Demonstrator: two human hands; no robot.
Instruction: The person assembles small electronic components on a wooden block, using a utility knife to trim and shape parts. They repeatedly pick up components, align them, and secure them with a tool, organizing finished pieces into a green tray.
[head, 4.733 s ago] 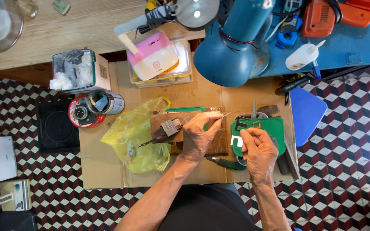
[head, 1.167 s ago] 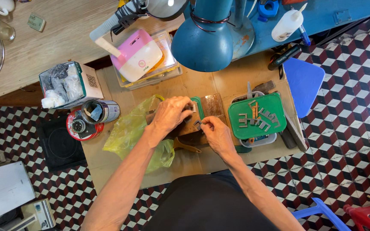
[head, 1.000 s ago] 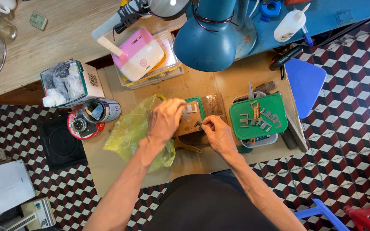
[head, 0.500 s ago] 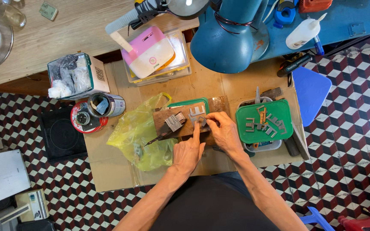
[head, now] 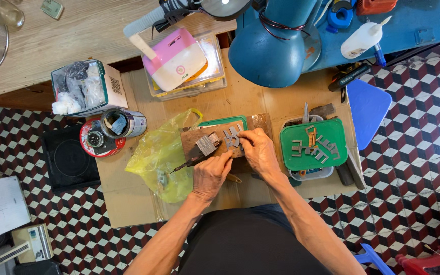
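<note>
Seen from above: a cardboard sheet [head: 128, 203] spread over a chequered floor, carrying everything. At its middle, a small wooden block [head: 199, 140], long axis running left to right. On the block, two little clusters of grey metal pieces: a stacked bundle [head: 208, 144] toward the left end, a looser spread [head: 231, 137] toward the right end.

Left hand [head: 211, 175] coming from the near edge, fingers curled, tips touching the block's near side just below the spread; whether pinching a piece, cannot tell. Right hand [head: 259, 151] at the block's right end, fingers bent in toward the spread, thumb and forefinger closed on or against one piece. Spread lying directly left of the right fingertips, directly beyond the left ones; right hand the nearer.

One thin dark tool [head: 187, 165] slanting off the block's near left corner. One yellow plastic bag [head: 161, 153] left of the block. One green lid [head: 313, 144] toward the right edge, bearing roughly ten more grey pieces. One blue lamp [head: 271, 43] over the far edge.
</note>
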